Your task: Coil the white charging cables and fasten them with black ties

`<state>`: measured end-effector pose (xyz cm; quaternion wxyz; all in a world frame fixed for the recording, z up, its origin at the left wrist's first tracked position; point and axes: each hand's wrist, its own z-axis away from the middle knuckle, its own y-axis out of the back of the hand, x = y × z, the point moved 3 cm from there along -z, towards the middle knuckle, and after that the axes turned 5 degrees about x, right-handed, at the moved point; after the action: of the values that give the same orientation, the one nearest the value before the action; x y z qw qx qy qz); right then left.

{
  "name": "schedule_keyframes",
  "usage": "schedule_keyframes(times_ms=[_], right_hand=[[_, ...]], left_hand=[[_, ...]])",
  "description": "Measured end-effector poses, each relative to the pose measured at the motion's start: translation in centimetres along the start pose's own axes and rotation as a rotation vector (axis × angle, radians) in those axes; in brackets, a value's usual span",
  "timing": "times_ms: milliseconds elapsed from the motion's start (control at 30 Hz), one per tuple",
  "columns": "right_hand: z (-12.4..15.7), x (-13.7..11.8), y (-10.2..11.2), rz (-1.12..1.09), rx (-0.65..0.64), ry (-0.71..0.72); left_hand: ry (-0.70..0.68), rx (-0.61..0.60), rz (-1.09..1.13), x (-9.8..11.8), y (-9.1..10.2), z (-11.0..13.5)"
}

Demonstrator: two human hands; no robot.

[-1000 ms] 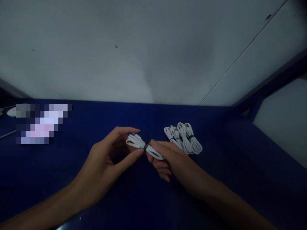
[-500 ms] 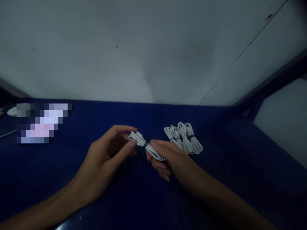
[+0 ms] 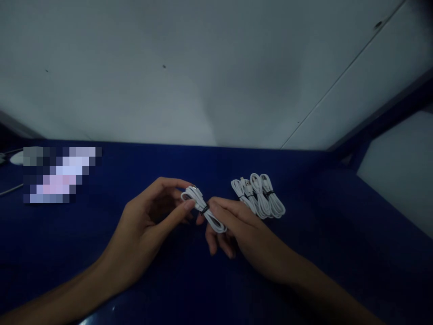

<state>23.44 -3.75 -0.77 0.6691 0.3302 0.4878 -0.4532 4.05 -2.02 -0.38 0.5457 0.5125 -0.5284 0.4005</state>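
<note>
near the bench's middle, head view | left hand (image 3: 149, 225) and right hand (image 3: 243, 230) both pinch one coiled white cable (image 3: 203, 208), held just above the blue bench (image 3: 101, 234), black tie at its waist | judged: tie on, bundle near finished | three tied cables (image 3: 260, 198) lie toward the back right

white coiled cable bundle (image 3: 202, 208), black-tied at middle; tilted, held above blue table
</note>
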Motion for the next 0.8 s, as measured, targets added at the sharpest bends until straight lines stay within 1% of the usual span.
schedule_keyframes(times_ms=[100, 200, 567, 800], right_hand=[[-0.01, 0.14, -0.07, 0.024, -0.018, 0.008], [-0.05, 0.25, -0.09, 0.027, -0.040, 0.029], [0.20, 0.21, -0.02, 0.026, -0.025, 0.030], [0.27, 0.26, -0.02, 0.013, -0.044, 0.020]], left_hand=[[0.003, -0.010, 0.013, 0.01, 0.00, 0.01], [0.009, 0.007, 0.011, 0.09, 0.12, -0.01], [-0.013, 0.036, -0.038, 0.54, 0.14, -0.31], [-0.004, 0.039, -0.050, 0.72, 0.16, -0.29]])
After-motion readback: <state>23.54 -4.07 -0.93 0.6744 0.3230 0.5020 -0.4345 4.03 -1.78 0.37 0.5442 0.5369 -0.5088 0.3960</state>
